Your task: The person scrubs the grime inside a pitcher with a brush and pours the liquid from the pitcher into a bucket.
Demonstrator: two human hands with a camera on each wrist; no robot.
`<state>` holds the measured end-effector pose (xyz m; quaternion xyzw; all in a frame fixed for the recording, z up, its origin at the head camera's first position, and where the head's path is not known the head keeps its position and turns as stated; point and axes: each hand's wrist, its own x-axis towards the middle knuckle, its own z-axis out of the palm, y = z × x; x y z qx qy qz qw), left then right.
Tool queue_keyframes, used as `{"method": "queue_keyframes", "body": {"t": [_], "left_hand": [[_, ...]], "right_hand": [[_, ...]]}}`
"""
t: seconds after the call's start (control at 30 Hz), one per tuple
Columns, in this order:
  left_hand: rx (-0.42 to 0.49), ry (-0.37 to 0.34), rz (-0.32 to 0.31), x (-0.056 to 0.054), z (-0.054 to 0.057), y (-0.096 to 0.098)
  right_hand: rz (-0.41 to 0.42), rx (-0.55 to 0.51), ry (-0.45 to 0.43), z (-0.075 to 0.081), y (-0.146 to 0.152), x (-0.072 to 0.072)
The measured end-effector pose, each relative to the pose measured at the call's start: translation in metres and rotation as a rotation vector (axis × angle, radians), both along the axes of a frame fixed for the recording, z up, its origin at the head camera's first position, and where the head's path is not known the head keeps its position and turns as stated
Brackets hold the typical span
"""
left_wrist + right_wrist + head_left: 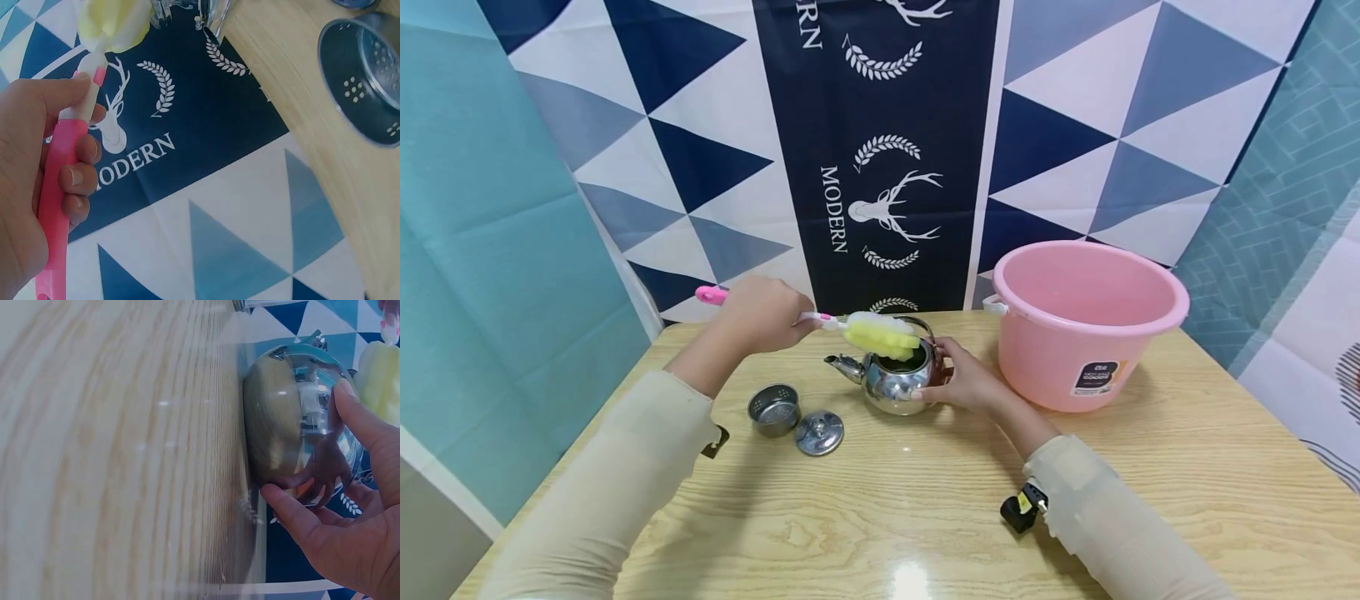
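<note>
My left hand (767,314) grips the pink-and-white handle (59,181) of a sponge bottle brush. Its yellow and white sponge head (880,335) overlaps the open mouth of a shiny metal teapot (891,390) in the head view. The teapot stands upright on the table, spout to the left, its hoop handle raised at the back. My right hand (964,377) holds the teapot's right side, thumb and fingers spread around the body, as the right wrist view shows. Left of the teapot lie its round metal lid (820,433) and a perforated metal strainer cup (774,410).
A large pink bucket (1093,333) stands at the back right, close beside my right forearm. Behind the wooden table (865,508) hangs a patterned cloth (895,108) with triangles and deer heads.
</note>
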<state>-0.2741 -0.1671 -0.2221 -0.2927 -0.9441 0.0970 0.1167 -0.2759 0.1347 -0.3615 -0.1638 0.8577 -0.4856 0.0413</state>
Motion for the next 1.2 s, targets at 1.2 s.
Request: {"method": "queue_keyframes", "body": {"t": [1.2], "left_hand": [[0.291,-0.019,0.068,0.012,-0.061,-0.023]], "right_hand": [[-0.010,-0.011,-0.005,-0.001,0.001,0.000]]}}
